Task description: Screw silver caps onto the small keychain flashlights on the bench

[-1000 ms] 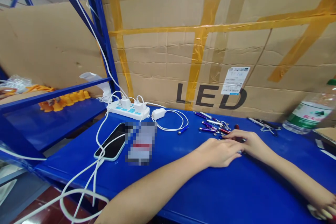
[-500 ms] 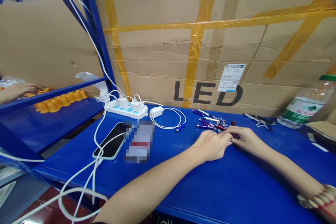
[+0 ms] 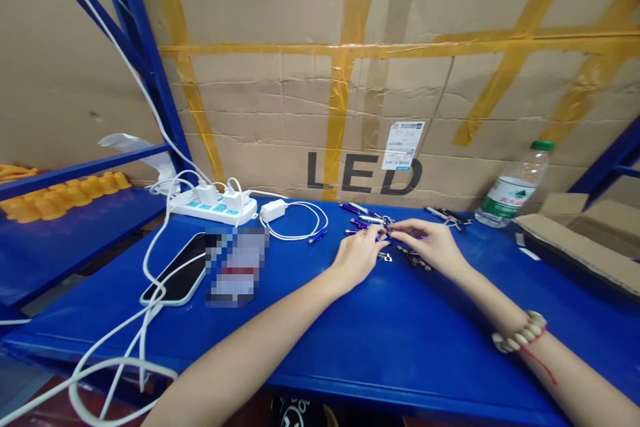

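Note:
My left hand and my right hand meet over the blue tabletop, fingers pinched close together. Between the fingertips is a small dark piece with metal on it, too covered to name. Just beyond, slim pen-like tubes in purple and silver lie in a pile with metal rings and clasps. A silver clasp shows below my left fingertips. Under my right hand lie several dark and reddish pieces with clasps, partly hidden. One blue tube lies apart, left of the pile.
Left on the table are a white power strip, a charger with coiled cable, a black-screened phone and a blurred phone-like object. A bottle, black and silver pens and an open carton stand right. Cardboard backs the table.
The view has turned right, showing more of the carton. My hands have shifted at the pile, uncovering the silver clasp and the dark pieces beneath. The other person's hand at far left is out of view.

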A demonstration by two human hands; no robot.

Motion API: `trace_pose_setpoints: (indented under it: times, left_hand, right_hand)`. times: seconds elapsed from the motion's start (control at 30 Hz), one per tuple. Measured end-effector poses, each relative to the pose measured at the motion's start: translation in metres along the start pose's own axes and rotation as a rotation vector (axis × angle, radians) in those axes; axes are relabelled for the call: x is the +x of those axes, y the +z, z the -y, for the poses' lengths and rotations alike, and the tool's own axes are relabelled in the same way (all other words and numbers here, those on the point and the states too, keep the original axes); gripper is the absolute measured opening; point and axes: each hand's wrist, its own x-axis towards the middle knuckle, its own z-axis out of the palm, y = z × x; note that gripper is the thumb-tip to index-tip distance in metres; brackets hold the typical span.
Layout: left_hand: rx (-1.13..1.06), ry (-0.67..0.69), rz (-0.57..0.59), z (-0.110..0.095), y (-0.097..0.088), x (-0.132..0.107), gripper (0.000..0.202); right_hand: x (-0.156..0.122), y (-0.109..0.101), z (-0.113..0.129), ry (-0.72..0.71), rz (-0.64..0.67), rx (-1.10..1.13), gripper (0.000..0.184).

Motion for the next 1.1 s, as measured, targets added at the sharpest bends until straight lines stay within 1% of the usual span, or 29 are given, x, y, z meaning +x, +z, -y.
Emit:
trace_pose_setpoints:
  times: [0.07, 0.17, 0.3, 0.53, 0.7, 0.83, 0.97, 1.1]
  left_hand:
    - [0.014, -0.01, 0.008, -0.0011, -0.0008, 0.0006, 0.02]
    - [0.016, -0.013, 0.019, -0.0025, -0.0017, 0.0009, 0.019]
    - [0.02, 0.006, 0.024, -0.0025, -0.0004, 0.0006, 0.018]
    - [-0.073, 0.023, 0.049, -0.001, 0.0002, 0.0007, 0.017]
    - [-0.057, 0.025, 0.027, -0.002, -0.0009, 0.0001, 0.017]
    - [-0.091, 0.052, 0.062, -0.0009, -0.001, -0.0001, 0.018]
    - [-0.12, 0.068, 0.105, 0.0019, -0.0009, -0.0008, 0.017]
    - [-0.152, 0.088, 0.118, 0.0033, 0.0004, -0.0025, 0.015]
  right_hand:
    - [0.0012, 0.0006, -0.0025, 0.023, -0.026, 0.078, 0.035]
    - [0.0027, 0.0026, -0.0057, 0.003, -0.043, 0.214, 0.032]
    - [0.0022, 0.0061, -0.006, 0.008, 0.0, 0.318, 0.031]
    - [0.0024, 0.0055, -0.0061, 0.042, 0.024, 0.358, 0.028]
    - [0.0032, 0.0043, -0.0076, 0.027, 0.032, 0.369, 0.029]
    - [0.0032, 0.0039, -0.0082, 0.015, 0.072, 0.385, 0.027]
    - [0.0025, 0.005, -0.0088, 0.021, 0.078, 0.432, 0.022]
    - [0.0008, 0.0068, -0.0101, -0.004, 0.095, 0.447, 0.018]
